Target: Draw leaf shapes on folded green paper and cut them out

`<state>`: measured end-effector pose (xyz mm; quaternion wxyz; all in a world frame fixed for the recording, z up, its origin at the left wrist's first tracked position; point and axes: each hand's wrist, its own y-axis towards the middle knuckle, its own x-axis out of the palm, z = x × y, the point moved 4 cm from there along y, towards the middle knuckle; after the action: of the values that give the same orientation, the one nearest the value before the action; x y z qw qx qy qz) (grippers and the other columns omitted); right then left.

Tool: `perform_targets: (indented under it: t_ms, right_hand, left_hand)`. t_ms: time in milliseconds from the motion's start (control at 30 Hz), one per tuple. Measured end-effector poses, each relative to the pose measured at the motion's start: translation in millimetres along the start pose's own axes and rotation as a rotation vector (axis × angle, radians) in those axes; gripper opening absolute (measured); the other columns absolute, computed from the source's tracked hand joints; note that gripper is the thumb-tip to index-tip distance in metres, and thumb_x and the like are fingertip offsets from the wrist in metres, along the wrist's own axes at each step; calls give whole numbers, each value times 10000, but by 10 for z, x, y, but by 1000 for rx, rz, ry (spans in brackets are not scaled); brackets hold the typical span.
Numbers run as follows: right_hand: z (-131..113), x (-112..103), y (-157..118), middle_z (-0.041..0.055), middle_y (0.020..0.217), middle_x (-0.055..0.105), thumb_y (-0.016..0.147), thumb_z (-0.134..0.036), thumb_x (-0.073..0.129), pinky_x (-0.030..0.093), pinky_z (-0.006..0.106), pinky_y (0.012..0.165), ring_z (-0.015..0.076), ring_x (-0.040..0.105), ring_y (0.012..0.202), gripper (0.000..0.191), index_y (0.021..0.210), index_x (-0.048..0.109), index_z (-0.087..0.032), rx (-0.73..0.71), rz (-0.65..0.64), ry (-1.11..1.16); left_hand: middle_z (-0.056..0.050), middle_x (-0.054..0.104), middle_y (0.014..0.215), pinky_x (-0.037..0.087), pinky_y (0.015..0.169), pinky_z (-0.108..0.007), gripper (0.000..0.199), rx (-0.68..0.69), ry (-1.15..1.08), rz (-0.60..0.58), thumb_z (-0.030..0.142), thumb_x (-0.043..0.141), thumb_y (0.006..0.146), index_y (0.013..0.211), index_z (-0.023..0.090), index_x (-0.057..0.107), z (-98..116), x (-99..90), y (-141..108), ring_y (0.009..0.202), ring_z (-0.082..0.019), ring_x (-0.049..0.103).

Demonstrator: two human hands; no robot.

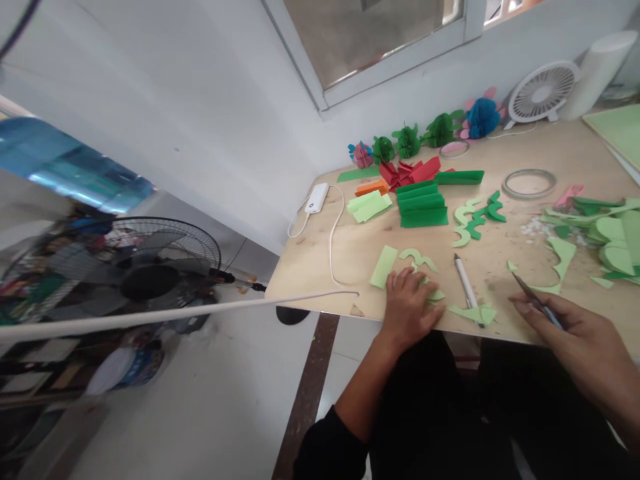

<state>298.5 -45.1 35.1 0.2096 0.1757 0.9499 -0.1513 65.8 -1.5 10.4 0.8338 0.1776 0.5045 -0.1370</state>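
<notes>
Fingers (pixel 403 281) of the left hand (pixel 407 308) are spread over green paper (pixel 436 294) right of centre, seemingly for steadiness, while a pointed tool (pixel 537 301) is gripped by the right hand (pixel 585 331), lower right.

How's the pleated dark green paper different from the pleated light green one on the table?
The dark green paper is deeper in colour; the light green paper is paler. The dark green paper is larger than the light green paper. The light green paper lies more slanted than the dark green paper. Both are pleated.
</notes>
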Motion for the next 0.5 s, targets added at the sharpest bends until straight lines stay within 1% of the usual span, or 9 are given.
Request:
perform_targets:
  t_ms: [67, 133, 233, 333, 367, 433, 500]
  right_hand:
    - [9, 19, 26, 75, 818, 770, 664, -578, 637, 491, 376, 658, 306, 705, 837, 379, 808, 772, -255, -70, -46, -92]
    - [32, 40, 60, 62, 841, 780, 683, -632, 571, 516, 379, 663, 304, 715, 826, 447, 826, 771, -258, -133, -83, -153]
    - [98, 82, 121, 60, 905, 792, 676, -633, 578, 544, 393, 716, 316, 726, 876, 454, 851, 767, -259, -181, -131, -169]
    - [170, 158, 172, 63, 1009, 790, 683, -622, 604, 546, 393, 767, 305, 732, 918, 479, 964, 754, -263, -253, -184, -180]
    - [188, 191, 182, 67, 1020, 788, 705, -611, 597, 544, 388, 753, 298, 735, 904, 485, 1010, 742, -262, -304, -200, -212]
    - [204, 268, 180, 83, 994, 787, 792, -568, 545, 525, 364, 670, 281, 737, 842, 469, 1101, 706, -254, -478, -209, -395]
    - [229, 345, 173, 84, 931, 783, 856, -513, 494, 473, 327, 583, 258, 725, 752, 410, 1111, 685, -255, -607, -210, -600]
  left_hand:
    - [-77, 636, 1330, 241, 1175, -532, 331, 41, 13, 9, 418, 681, 856, 1152, 268, 670, -11, 56, -25, 1363, -312, 450]
    - [-71, 648, 1309, 264, 1174, -521, 290, 77, 28, 69, 415, 665, 876, 1117, 255, 677, -29, 88, -39, 1343, -291, 474]
    - [-55, 692, 1212, 303, 1170, -500, 206, 129, 47, 217, 381, 631, 903, 1051, 244, 677, -42, 97, -55, 1283, -257, 529]
    - [-59, 711, 1145, 361, 1142, -485, 173, 151, 57, 297, 342, 614, 904, 1027, 232, 666, -35, 102, -64, 1219, -244, 575]
    - [-65, 713, 1132, 377, 1131, -485, 170, 150, 61, 307, 326, 606, 902, 1028, 226, 662, -30, 104, -65, 1201, -244, 587]
    - [-78, 715, 1111, 402, 1110, -492, 174, 147, 71, 324, 293, 587, 897, 1035, 212, 654, -18, 104, -69, 1168, -248, 605]
    - [-92, 714, 1095, 422, 1089, -502, 187, 145, 83, 344, 269, 571, 891, 1045, 199, 649, -5, 102, -74, 1148, -256, 617]
